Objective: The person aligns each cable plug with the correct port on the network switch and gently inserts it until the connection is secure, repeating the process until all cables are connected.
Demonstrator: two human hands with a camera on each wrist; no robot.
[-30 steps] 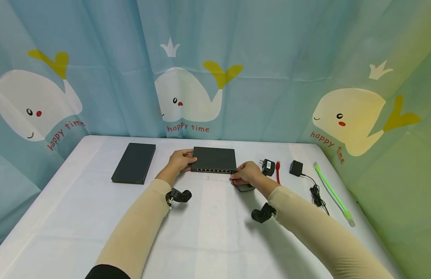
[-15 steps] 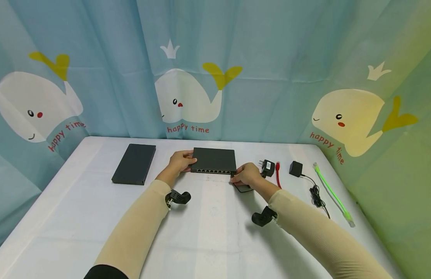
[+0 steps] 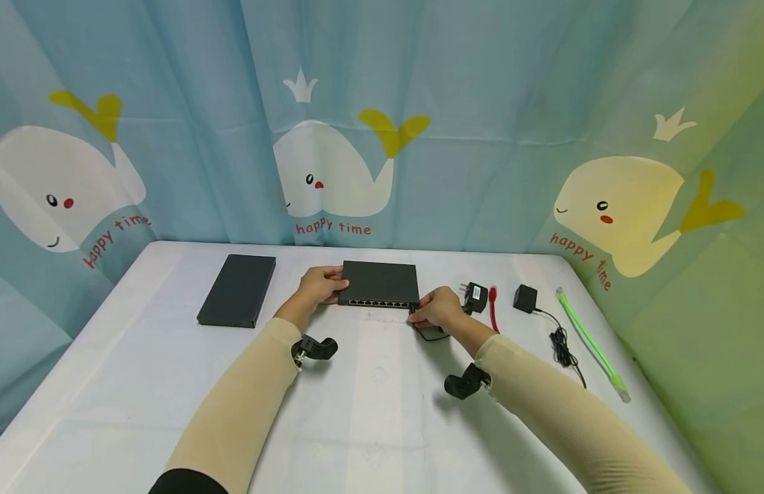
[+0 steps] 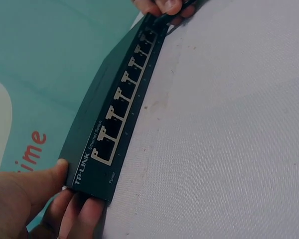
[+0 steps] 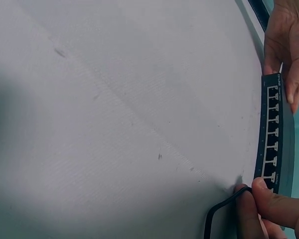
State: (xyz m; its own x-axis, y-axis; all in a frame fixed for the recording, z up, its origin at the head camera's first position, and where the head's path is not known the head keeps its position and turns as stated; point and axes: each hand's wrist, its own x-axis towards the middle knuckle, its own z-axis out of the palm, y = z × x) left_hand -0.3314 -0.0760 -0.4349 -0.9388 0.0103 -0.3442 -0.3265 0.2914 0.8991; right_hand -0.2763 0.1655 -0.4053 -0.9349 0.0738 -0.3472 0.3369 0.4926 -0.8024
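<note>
A black TP-LINK Ethernet switch (image 3: 380,280) lies near the back of the table, its row of ports (image 4: 120,94) facing the person. My left hand (image 3: 318,284) grips its left end, thumb on top and fingers underneath, as the left wrist view shows. At the right end of the port row, my right hand (image 3: 438,309) pinches the end of a black cable (image 5: 213,211) between thumb and fingers. The cable bends away from the fingertips and lies in a loop beneath the hand. Fingers hide the cable's tip, so whether it sits inside a port cannot be seen.
A second flat black box (image 3: 237,290) lies to the left. On the right are a black power adapter (image 3: 476,297), a red cable (image 3: 493,309), another adapter (image 3: 525,298) with a bundled cord (image 3: 562,348), and a green network cable (image 3: 592,343). A whale-print curtain (image 3: 480,137) hangs behind the table.
My right hand has shifted very slightly at the switch's right end. The left hand and the switch look the same.
</note>
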